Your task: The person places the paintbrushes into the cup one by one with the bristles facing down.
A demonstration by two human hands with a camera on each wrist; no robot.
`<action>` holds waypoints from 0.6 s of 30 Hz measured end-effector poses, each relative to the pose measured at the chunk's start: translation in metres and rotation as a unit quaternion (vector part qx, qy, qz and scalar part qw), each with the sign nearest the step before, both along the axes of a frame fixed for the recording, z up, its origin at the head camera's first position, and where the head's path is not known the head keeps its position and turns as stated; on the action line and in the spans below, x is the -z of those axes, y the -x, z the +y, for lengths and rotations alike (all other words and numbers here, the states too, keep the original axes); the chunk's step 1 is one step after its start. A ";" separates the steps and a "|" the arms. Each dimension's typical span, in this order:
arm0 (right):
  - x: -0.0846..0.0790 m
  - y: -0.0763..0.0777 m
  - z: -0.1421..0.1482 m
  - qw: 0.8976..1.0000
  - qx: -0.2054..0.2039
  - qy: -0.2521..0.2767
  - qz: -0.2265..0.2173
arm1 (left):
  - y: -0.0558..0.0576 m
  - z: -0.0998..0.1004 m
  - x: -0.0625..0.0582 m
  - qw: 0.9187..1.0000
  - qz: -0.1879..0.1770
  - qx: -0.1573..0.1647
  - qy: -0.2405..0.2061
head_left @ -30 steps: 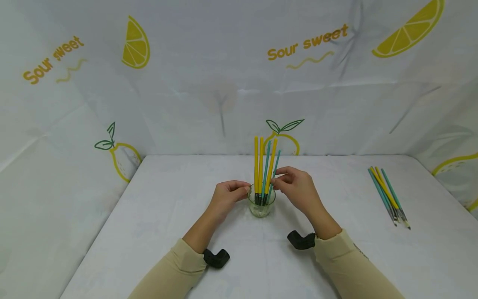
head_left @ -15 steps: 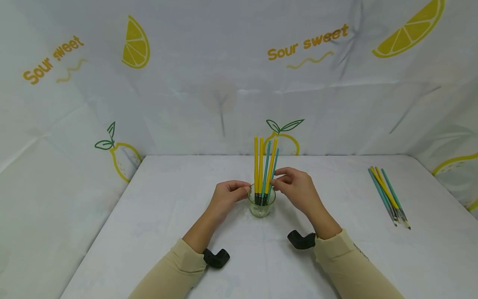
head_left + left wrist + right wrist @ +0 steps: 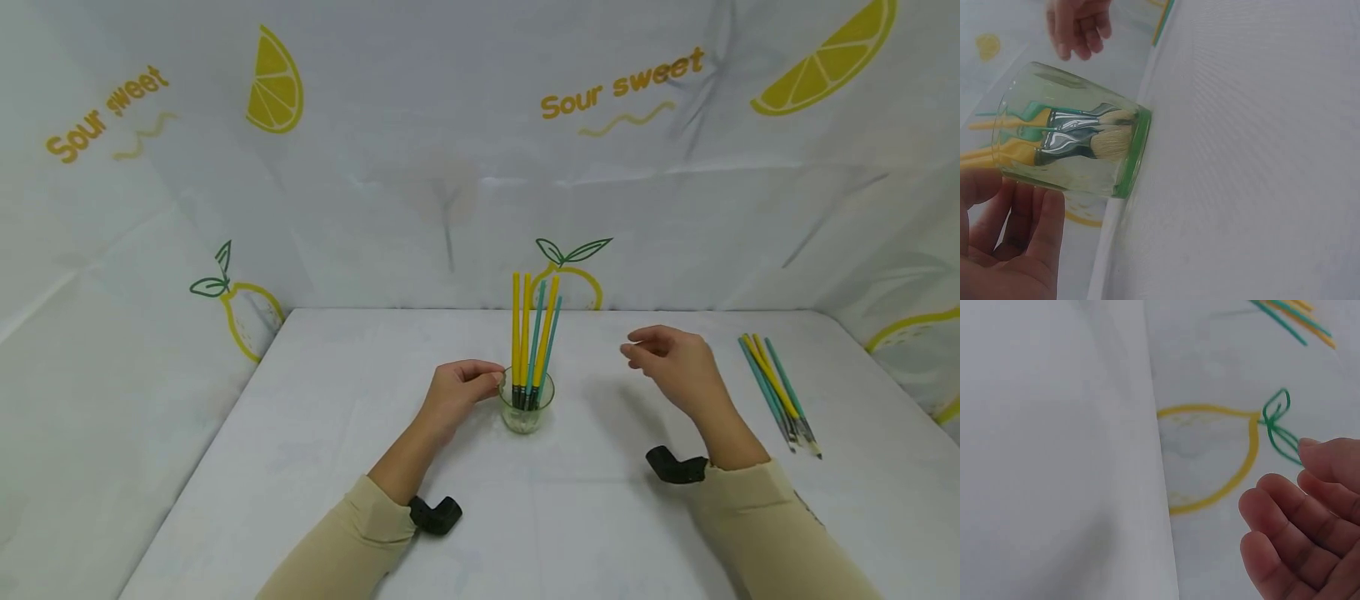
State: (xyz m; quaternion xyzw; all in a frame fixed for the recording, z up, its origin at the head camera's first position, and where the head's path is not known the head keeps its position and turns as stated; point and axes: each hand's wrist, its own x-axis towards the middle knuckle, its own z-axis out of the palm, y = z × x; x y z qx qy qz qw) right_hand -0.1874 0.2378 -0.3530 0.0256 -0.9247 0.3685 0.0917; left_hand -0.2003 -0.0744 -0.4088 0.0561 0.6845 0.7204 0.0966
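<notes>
1. Head view: the clear, green-tinted glass tumbler (image 3: 522, 423) stands upright on the white cloth-covered table (image 3: 300, 383), off centre toward 5 o'clock. In it, handles up, stand three slim yellow-handled brushes (image 3: 516, 329) and two teal-handled brushes (image 3: 552, 337).
2. At the tumbler's 9 o'clock, here's the left hand (image 3: 453, 396): fingers curved, thumb and index finger close together, holding the glass at its rim.
3. At its 2 o'clock, well apart, the right hand (image 3: 675, 367): fingers loosely bent, a small gap at the thumb, nothing in its hold.
4. Beyond that hand, at 3 o'clock, a loose bundle of yellow and teal brushes (image 3: 773, 379) lies on the table, tips toward 5.
5. Left wrist view: the tumbler appears sideways, mouth toward 9 o'clock, thick green base toward 3, pale bristles (image 3: 1112, 142) down near that base. The left hand touches it from 7 o'clock; the right hand shows at 12, apart.
6. Right wrist view: half-curled right fingers at 4 o'clock, holding nothing, beside a yellow lemon outline (image 3: 1254, 444) on white cloth. Brush handles poke in between 1 and 2.
</notes>
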 end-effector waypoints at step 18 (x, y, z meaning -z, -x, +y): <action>0.002 -0.014 0.159 0.959 0.117 -0.192 -0.175 | 0.001 -0.001 0.001 1.000 0.002 -0.001 0.011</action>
